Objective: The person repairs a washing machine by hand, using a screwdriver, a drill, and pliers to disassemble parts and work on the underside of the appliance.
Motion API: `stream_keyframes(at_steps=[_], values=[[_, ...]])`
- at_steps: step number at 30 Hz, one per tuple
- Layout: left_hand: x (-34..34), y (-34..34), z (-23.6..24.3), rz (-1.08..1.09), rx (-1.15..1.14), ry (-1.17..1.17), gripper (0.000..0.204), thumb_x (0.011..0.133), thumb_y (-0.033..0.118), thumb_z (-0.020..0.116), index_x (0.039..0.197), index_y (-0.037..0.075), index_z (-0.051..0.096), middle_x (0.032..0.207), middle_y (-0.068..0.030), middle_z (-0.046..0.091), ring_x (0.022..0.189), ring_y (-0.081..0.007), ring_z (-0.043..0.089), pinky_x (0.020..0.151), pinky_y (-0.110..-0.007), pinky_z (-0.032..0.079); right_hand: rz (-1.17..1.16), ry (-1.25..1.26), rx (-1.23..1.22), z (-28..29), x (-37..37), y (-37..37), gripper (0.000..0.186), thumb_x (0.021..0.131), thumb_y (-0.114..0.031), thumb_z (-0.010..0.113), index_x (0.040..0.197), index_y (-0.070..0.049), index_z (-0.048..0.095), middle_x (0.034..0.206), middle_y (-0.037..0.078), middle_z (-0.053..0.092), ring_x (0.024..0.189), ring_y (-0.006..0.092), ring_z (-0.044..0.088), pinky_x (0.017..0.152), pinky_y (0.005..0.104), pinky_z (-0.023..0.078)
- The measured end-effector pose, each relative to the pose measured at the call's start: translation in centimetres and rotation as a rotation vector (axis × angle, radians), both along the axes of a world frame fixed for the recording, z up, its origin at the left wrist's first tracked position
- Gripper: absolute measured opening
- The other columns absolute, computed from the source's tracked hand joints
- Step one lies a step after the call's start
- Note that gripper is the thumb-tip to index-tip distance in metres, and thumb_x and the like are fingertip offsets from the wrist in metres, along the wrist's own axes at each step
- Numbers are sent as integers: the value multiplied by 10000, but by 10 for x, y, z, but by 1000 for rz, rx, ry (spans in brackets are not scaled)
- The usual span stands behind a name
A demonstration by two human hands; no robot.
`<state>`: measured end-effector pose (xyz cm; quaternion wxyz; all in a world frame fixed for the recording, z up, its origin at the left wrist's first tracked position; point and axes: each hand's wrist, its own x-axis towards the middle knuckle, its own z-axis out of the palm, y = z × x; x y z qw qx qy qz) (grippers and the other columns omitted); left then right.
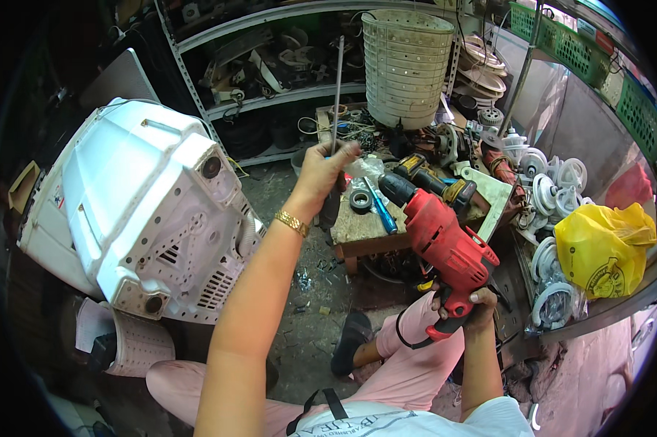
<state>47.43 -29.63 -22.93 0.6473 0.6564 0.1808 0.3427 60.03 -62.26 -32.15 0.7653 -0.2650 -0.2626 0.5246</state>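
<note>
My left hand (321,175) is raised in front of me, its fingers wrapped round a long thin metal rod (339,84) that points upward. A dark shape shows below that fist; whether it is the rod's handle I cannot tell. My right hand (480,309) grips a red power drill (449,244) by its handle, above my right leg. The drill's black chuck (398,189) points up and left, over a low wooden bench (350,231). Near the chuck lie a blue-handled screwdriver (384,213), a roll of black tape (360,202) and a yellow-and-black power tool (438,182).
At left a white washing machine body (146,211) lies tipped over. Behind the bench stands a perforated tub (406,69), beside metal shelves (292,96) of parts. White plastic parts (551,189) and a yellow bag (607,247) crowd the right. Small debris litters the floor (299,328).
</note>
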Motion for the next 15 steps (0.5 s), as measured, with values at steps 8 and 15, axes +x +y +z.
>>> stream_keyframes(at_steps=[8,15], values=[[-13,-23,-5,-211,-247,107,316,866,381,679,979,94,610,686,23,558,519,-39,500,460,-204,446,0,151,36,-2,-1,-3,757,614,-216,619,1266,102,401,991,302,589,732,382,665,530,375,579],[-12,-16,15,-93,-359,-95,211,863,223,687,1002,92,597,852,4,623,538,-33,491,476,-200,459,-73,90,15,-7,0,-6,744,611,-220,617,1236,127,407,972,285,595,708,369,664,519,369,577]])
